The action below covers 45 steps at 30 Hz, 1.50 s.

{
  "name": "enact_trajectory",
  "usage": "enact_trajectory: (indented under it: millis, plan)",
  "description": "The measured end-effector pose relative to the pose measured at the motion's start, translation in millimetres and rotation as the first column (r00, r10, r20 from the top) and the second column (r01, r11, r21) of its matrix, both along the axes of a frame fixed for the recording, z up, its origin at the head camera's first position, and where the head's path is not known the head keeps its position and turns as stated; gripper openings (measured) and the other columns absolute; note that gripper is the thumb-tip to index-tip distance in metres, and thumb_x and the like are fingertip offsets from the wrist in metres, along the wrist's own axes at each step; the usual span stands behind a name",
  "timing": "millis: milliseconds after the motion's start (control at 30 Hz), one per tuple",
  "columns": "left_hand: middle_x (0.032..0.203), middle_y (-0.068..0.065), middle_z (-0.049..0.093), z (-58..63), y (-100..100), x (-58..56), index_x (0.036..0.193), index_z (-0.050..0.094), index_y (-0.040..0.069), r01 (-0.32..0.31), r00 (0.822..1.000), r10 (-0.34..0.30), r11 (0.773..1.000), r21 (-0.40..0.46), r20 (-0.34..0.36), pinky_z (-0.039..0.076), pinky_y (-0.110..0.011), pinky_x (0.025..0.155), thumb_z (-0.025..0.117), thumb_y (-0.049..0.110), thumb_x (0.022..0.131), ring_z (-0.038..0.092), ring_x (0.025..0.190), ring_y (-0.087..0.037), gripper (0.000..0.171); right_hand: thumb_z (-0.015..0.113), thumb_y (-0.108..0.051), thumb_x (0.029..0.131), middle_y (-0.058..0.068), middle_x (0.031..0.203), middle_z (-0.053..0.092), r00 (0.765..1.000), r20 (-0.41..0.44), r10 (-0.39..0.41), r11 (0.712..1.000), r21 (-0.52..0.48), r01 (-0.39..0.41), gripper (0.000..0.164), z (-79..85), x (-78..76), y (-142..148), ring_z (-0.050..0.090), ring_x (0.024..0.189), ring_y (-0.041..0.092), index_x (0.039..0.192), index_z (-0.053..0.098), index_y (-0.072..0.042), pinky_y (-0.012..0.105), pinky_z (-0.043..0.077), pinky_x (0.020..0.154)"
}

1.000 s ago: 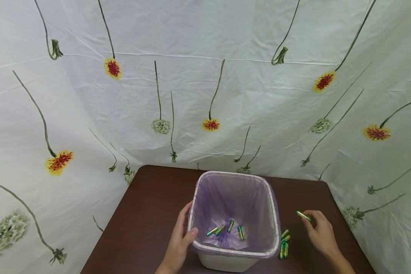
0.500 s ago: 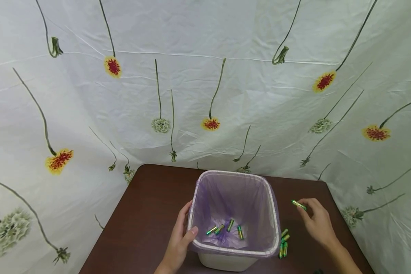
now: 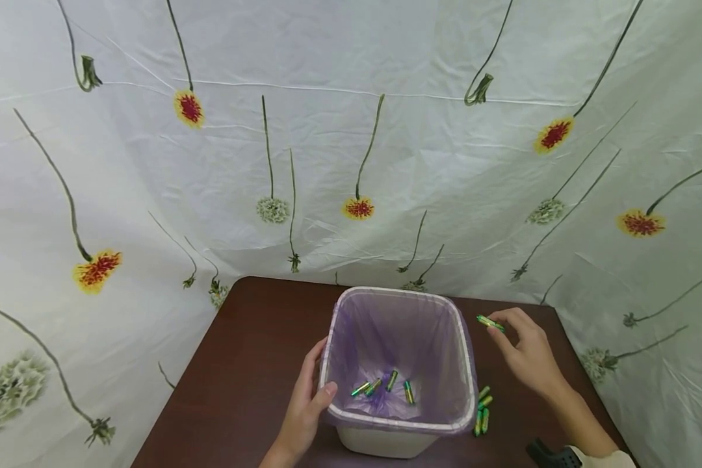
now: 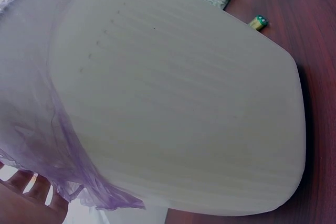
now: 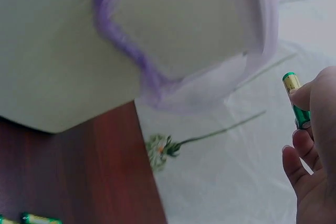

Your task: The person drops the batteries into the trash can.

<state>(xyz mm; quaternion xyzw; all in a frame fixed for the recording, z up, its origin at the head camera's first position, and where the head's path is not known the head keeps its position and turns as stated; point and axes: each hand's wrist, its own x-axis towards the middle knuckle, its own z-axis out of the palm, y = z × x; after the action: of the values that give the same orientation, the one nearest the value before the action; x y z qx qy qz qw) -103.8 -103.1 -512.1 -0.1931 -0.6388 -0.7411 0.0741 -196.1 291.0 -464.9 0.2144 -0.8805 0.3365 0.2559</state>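
A white bin (image 3: 380, 444) with a purple liner bag (image 3: 415, 338) stands on the table. My left hand (image 3: 301, 413) grips its left rim, the thumb over the edge; in the left wrist view the fingers of that hand (image 4: 37, 195) show beside the bunched liner. Beyond the bin's right rim, my right hand (image 3: 529, 351) pinches a green and gold battery (image 3: 490, 323) between thumb and fingers. That battery (image 5: 296, 98) is tilted in the right wrist view. Several similar batteries (image 3: 408, 392) lie on the liner at the bin's bottom.
More batteries (image 3: 482, 414) lie in a small group on the dark brown table (image 3: 251, 344), close to the bin's right side. A white flowered cloth (image 3: 327, 169) hangs behind and on both sides. A dark strap (image 3: 552, 455) shows near my right sleeve.
My right hand has moved up and left with the battery, nearer the bin's right rim. The left hand keeps its grip, and the bin stays put.
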Motion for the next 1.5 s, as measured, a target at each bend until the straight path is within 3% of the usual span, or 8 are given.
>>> enact_trajectory:
  millis: [133,367,667,1100,1300,1500]
  plan:
    - [0.148,-0.030,0.035,1.5,-0.3,0.3,0.162,0.026,0.011,0.001,1.000,-0.001,1.000,0.001,0.002,0.054,-0.039,0.095,0.045,0.000,0.099,0.055,0.125,-0.031,0.067,0.076,0.007,0.088,-0.004,0.103,0.065,0.999,-0.017,0.033,0.999,0.011,-0.033,0.025,13.2,-3.9,-9.3,0.058,0.091,0.010,0.106,0.071,-0.009,0.024,0.043,0.076]
    - [0.149,-0.031,0.035,1.9,0.3,1.1,0.162,0.026,0.011,-0.002,1.000,0.002,1.000,0.002,0.011,0.054,-0.040,0.094,0.046,0.000,0.099,0.055,0.124,-0.031,0.067,0.076,0.000,0.091,-0.008,0.098,0.062,0.992,-0.004,0.127,0.991,0.045,-0.126,0.021,35.8,-10.1,-26.5,0.051,0.077,0.011,0.107,0.072,-0.012,0.029,0.043,0.063]
    - [0.149,-0.030,0.035,0.6,0.0,1.8,0.162,0.027,0.011,-0.007,1.000,0.007,1.000,0.005,0.005,0.054,-0.040,0.094,0.045,-0.001,0.099,0.055,0.124,-0.031,0.067,0.075,-0.001,0.092,-0.009,0.096,0.062,0.968,0.015,0.249,0.962,0.108,-0.250,0.020,57.5,-20.3,-51.5,0.052,0.080,0.010,0.109,0.075,-0.013,0.031,0.045,0.065]
    - [0.148,-0.032,0.035,2.6,-0.3,1.3,0.162,0.026,0.011,0.012,1.000,-0.012,1.000,0.014,0.002,0.054,-0.040,0.093,0.045,-0.001,0.099,0.056,0.123,-0.032,0.067,0.075,-0.002,0.092,-0.004,0.100,0.064,0.926,-0.015,0.378,0.914,0.167,-0.370,0.017,69.7,-31.9,-78.9,0.049,0.069,0.010,0.107,0.073,-0.009,0.028,0.045,0.060]
    - [0.146,-0.033,0.034,3.7,-0.4,1.5,0.162,0.026,0.013,0.024,1.000,-0.024,1.000,0.016,0.017,0.055,-0.042,0.091,0.045,-0.001,0.100,0.057,0.121,-0.035,0.067,0.074,-0.004,0.094,-0.001,0.105,0.066,0.920,-0.018,0.391,0.905,0.191,-0.381,0.018,72.2,-34.4,-83.8,0.059,0.086,0.013,0.112,0.073,-0.006,0.037,0.054,0.071]
    - [0.147,-0.032,0.033,3.0,-0.8,2.7,0.162,0.026,0.013,0.024,0.999,-0.025,1.000,0.020,0.031,0.055,-0.043,0.091,0.045,-0.001,0.100,0.056,0.121,-0.036,0.067,0.072,-0.005,0.096,-0.002,0.105,0.065,0.926,0.013,0.376,0.911,0.177,-0.373,0.018,73.6,-33.9,-83.2,0.052,0.075,0.009,0.114,0.073,-0.006,0.036,0.051,0.068]
